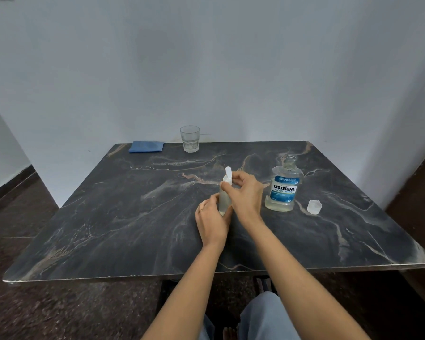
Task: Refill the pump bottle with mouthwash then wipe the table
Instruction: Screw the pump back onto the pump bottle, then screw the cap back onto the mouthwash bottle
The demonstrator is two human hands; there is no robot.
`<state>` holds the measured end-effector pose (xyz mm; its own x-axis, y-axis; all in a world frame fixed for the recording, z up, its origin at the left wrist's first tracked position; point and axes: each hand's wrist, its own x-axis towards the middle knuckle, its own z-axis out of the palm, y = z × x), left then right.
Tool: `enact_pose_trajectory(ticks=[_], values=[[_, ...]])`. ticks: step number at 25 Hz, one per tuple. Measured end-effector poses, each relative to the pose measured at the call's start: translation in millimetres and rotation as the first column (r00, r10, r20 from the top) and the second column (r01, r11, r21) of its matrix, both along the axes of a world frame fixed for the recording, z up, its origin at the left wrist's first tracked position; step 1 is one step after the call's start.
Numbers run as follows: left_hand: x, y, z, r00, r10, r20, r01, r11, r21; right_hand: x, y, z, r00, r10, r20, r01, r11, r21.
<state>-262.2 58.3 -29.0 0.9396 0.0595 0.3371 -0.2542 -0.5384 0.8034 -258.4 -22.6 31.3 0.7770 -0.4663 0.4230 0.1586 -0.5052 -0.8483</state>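
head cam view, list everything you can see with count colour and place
pump bottle: 1, clear with white pump top, upright near the table's middle
mouthwash bottle: 1, clear with blue label, uncapped, upright to the right of the hands
cap: 1, translucent white, on the table right of the mouthwash bottle
glass: 1, clear, upright at the far edge
cloth: 1, blue, folded, far left corner
table: 1, dark marbled top
wall: pale, behind the table
left hand: 1, grips the pump bottle's lower body
right hand: 1, holds the pump bottle's top
trouser leg: light blue, bottom edge of view
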Motion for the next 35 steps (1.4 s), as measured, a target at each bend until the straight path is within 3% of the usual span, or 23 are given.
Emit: enact_pose_trajectory(ticks=[5, 13, 15, 17, 20, 22, 25, 28, 30, 33, 35], values=[[-1, -4, 5, 0.996, 0.069, 0.050, -0.072, 0.995, 0.070, 2, 13, -5, 0.978, -0.207, 0.023, 0.208, 0.963, -0.173], [2, -5, 3, 0.993, 0.107, 0.050, -0.117, 0.954, 0.276, 1, 28, -8, 0.927, -0.368, 0.071, 0.375, 0.912, -0.165], [0, -5, 1, 0.993, 0.102, 0.061, -0.113, 0.967, 0.230, 0, 27, -9, 0.930, -0.363, 0.051, 0.366, 0.911, -0.190], [-2, -4, 0, 0.993, 0.097, 0.072, -0.108, 0.981, 0.159, -3, 19, -11, 0.967, -0.254, 0.012, 0.252, 0.949, -0.188], [-6, -4, 1, 0.997, 0.073, 0.040, -0.078, 0.988, 0.134, -14, 0, -12, 0.996, 0.073, -0.049, -0.070, 0.996, 0.059], [-7, -3, 2, 1.000, 0.022, -0.001, -0.022, 0.991, 0.129, -28, -15, -15, 0.988, 0.139, -0.069, -0.135, 0.989, 0.066], [-18, -5, 2, 0.997, 0.049, -0.064, -0.045, 0.997, 0.064, -55, -43, -30, 0.997, 0.079, -0.024, -0.079, 0.997, 0.013], [-39, -19, 0, 0.987, 0.140, 0.075, -0.135, 0.989, -0.067, -83, -77, -41, 0.995, -0.092, 0.042, 0.091, 0.996, 0.016], [-49, -35, 2, 0.987, 0.089, 0.135, -0.071, 0.988, -0.135, -92, -106, -41, 0.969, -0.237, 0.064, 0.238, 0.971, -0.008], [-49, -60, 7, 0.992, -0.098, 0.077, 0.110, 0.979, -0.173, -88, -151, -37, 0.921, -0.384, -0.065, 0.377, 0.921, -0.095], [-44, -74, 9, 0.983, -0.182, 0.022, 0.183, 0.964, -0.191, -82, -174, -36, 0.909, -0.359, -0.211, 0.345, 0.933, -0.102]])
